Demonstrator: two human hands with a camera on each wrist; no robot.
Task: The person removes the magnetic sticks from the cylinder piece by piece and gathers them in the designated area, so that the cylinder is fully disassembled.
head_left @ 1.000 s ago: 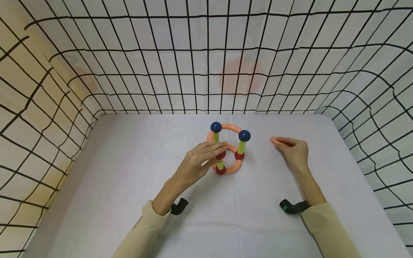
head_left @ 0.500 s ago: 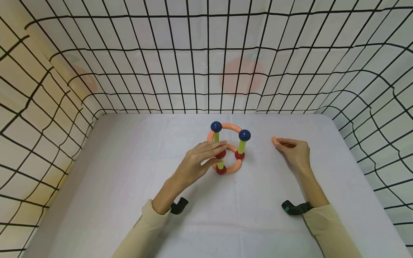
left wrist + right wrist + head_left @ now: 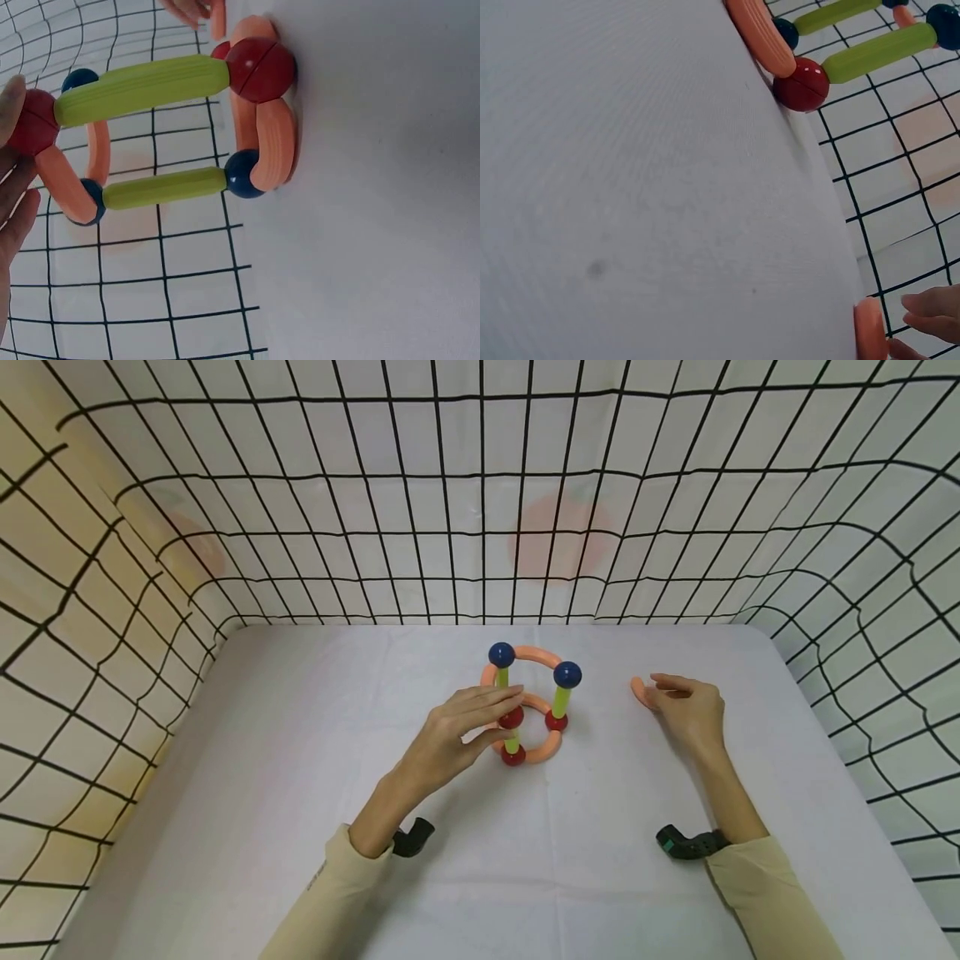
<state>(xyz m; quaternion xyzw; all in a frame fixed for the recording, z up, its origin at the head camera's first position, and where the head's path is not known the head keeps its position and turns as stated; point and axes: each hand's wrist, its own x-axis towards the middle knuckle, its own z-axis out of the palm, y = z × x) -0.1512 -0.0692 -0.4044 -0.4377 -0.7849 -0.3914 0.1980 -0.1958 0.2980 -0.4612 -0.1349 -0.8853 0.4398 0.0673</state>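
A toy frame of balls and rods stands on the white table, with upright green rods (image 3: 562, 702) joining a lower ring to upper balls. Two upper balls are blue (image 3: 567, 674), linked by a curved orange rod (image 3: 537, 654). My left hand (image 3: 450, 735) holds the upper red ball (image 3: 512, 717) at the near post, thumb and fingers on either side; the left wrist view shows fingertips against that red ball (image 3: 34, 124). To the right, a loose curved orange rod (image 3: 870, 330) rests on the table. My right hand (image 3: 690, 710) is beside it, fingers parted, thumb close to its end.
Black wire grid panels (image 3: 483, 527) enclose the back and both sides of the white-covered table (image 3: 555, 877). Dark wrist devices (image 3: 686, 843) sit at both sleeve cuffs, low over the cloth.
My right hand has shifted slightly right and its fingers have parted from the loose curved orange rod they pinched. My left hand and the frame have barely moved.
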